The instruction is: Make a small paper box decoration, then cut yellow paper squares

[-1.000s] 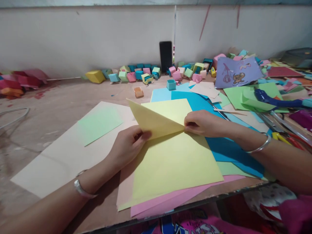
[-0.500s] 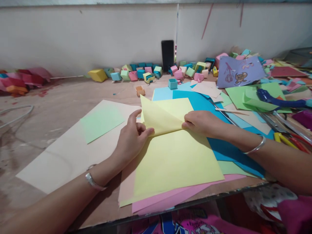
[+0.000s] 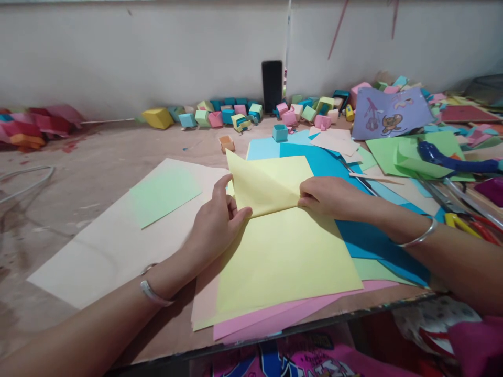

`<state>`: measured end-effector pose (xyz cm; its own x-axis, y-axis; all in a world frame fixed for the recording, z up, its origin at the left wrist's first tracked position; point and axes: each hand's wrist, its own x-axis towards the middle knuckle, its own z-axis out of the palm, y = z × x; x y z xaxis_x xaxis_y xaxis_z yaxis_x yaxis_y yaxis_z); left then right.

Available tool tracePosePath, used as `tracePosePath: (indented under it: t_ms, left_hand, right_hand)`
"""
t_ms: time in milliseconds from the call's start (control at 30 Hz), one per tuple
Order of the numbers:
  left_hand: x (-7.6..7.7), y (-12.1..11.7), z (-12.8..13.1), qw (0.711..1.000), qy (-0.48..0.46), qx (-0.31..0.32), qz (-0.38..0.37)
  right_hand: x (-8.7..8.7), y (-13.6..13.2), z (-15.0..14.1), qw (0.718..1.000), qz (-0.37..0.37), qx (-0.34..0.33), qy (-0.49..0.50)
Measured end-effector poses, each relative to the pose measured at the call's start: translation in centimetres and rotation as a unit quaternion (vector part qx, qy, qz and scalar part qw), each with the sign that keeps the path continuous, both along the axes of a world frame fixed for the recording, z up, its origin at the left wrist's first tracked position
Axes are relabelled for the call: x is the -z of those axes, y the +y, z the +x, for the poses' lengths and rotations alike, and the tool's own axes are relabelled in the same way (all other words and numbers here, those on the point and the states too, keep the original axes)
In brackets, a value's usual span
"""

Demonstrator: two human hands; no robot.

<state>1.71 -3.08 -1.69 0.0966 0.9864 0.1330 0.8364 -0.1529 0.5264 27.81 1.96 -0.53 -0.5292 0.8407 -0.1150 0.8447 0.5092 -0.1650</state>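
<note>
A pale yellow sheet of paper (image 3: 263, 186) is folded over on itself, with its fold line nearest me and one pointed corner standing up at the left. My left hand (image 3: 214, 220) grips its left side, thumb on the end of the fold and index finger against the raised edge. At the right end of the fold, my right hand (image 3: 324, 196) pinches the paper, fingers curled in. Beneath lies a larger yellow sheet (image 3: 288, 262), on top of pink sheets (image 3: 251, 327) and a peach one. Exactly how the layers meet under my fingers is hidden.
On the left, a green square (image 3: 167, 193) rests on a cream sheet (image 3: 98, 256). Blue sheets (image 3: 361, 238), scissors (image 3: 456, 209) and a blue-handled tool (image 3: 451, 162) lie to the right. Small paper boxes (image 3: 228, 116) and a phone (image 3: 272, 86) line the wall.
The view has shifted slightly. Both hands keep their hold on the folded yellow paper, with hardly any movement of hands or fold.
</note>
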Motion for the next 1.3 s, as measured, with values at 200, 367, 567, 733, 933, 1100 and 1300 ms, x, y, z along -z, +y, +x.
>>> tracePosePath:
  t_ms: [200,367,567,733,933,1100,1300]
  left_hand:
    - [0.4,0.0,-0.1,0.999,0.041,0.021,0.027]
    - [0.6,0.1,-0.2,0.989,0.115,0.074,0.057]
    - [0.8,0.2,-0.6,0.970,0.167,0.116,0.129]
    - [-0.4,-0.1,0.9,0.926,0.211,0.265,0.164]
    - [-0.3,-1.5,3.2,0.902,0.244,0.350,0.062]
    - [-0.3,-2.5,2.8,0.909,0.285,0.304,-0.011]
    - [-0.6,-3.7,0.3,0.922,0.327,0.207,0.020]
  right_hand:
    - [0.0,0.1,-0.2,0.999,-0.018,0.043,0.016]
    - [0.0,0.1,-0.5,0.996,-0.003,0.089,0.019]
    - [0.3,-1.2,-1.1,0.972,0.145,-0.186,0.018]
    - [0.8,-2.8,-1.5,0.936,0.259,-0.233,-0.049]
    - [2.0,-3.6,-1.6,0.922,0.308,-0.232,-0.025]
    - [1.7,-3.7,-1.6,0.927,0.279,-0.243,-0.062]
    - [0.5,-3.4,-1.9,0.943,0.229,-0.228,-0.082]
